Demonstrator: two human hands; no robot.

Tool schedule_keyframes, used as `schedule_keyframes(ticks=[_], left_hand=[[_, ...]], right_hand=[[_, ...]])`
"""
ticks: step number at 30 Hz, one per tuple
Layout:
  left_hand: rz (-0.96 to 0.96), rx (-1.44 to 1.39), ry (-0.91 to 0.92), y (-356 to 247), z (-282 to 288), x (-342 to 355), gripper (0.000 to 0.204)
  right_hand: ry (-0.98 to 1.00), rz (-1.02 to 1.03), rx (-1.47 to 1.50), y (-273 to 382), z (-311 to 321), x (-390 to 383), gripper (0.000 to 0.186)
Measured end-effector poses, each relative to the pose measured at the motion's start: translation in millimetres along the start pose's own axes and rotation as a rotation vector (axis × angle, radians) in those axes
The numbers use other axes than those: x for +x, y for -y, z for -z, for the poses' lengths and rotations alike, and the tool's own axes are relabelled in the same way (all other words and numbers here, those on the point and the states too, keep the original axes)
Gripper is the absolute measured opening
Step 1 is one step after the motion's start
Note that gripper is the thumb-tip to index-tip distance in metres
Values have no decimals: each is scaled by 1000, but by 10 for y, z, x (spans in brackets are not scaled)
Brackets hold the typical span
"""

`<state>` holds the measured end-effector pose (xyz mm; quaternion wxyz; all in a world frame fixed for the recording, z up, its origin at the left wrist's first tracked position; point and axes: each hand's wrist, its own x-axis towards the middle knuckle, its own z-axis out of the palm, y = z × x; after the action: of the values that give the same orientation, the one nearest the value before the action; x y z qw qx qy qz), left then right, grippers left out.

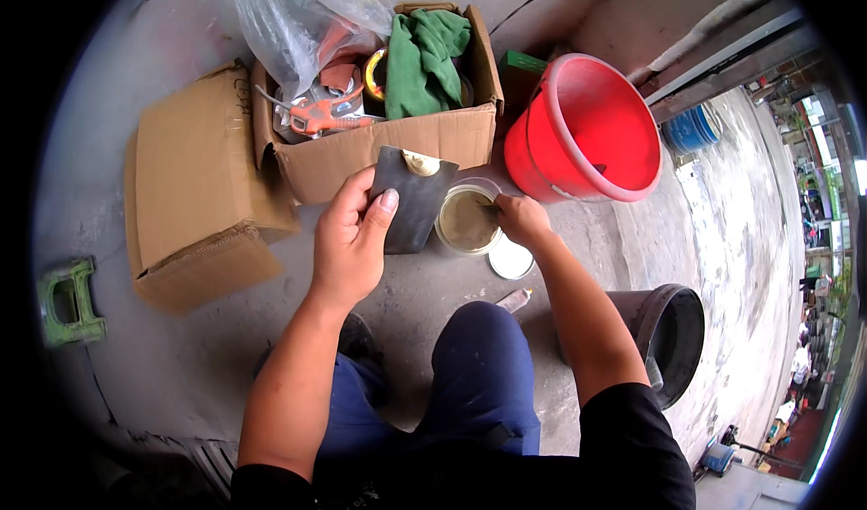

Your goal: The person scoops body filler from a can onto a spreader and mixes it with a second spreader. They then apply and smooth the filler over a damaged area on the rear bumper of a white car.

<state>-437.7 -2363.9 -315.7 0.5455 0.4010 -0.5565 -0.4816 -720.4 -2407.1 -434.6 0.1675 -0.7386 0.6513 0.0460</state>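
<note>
So from the head view, someone in blue work trousers [483,347] is working over a concrete floor. The left hand [350,235] is gripping a flat dark mixing plate [415,208] by its left side, thumb lying on the face, and a dab of cream putty [420,163] is sitting at its top edge. The right hand [524,219] is pinching a small dark tool [490,212] at the can's edge, mostly hidden, so I can't tell what kind. That open can [459,250] is standing just right of the plate, holding greyish-beige paste [468,222]. A round white lid [512,261] is lying right beside it, and a small tube [515,301] is lying nearer the knees. Behind the can, a red bucket [537,153] is leaning over, while an open cardboard box [312,171] is holding a green cloth [424,63] and an orange-and-grey hand tool [327,115].
</note>
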Motion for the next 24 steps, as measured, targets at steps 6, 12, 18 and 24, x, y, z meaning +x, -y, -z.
schedule_keyframes(ticks=[6,12,18,24], left_hand=[[-5,44,-21,47,50,-22,25],[-12,74,-24,52,34,6,25],[26,95,-5,110,91,34,26],[111,-68,-7,77,32,101,28]], right_hand=[[102,32,-60,116,-40,149,24],[199,-27,-38,73,-164,209,29],[148,-55,180,40,-125,265,32],[-177,-68,595,-293,135,40,30]])
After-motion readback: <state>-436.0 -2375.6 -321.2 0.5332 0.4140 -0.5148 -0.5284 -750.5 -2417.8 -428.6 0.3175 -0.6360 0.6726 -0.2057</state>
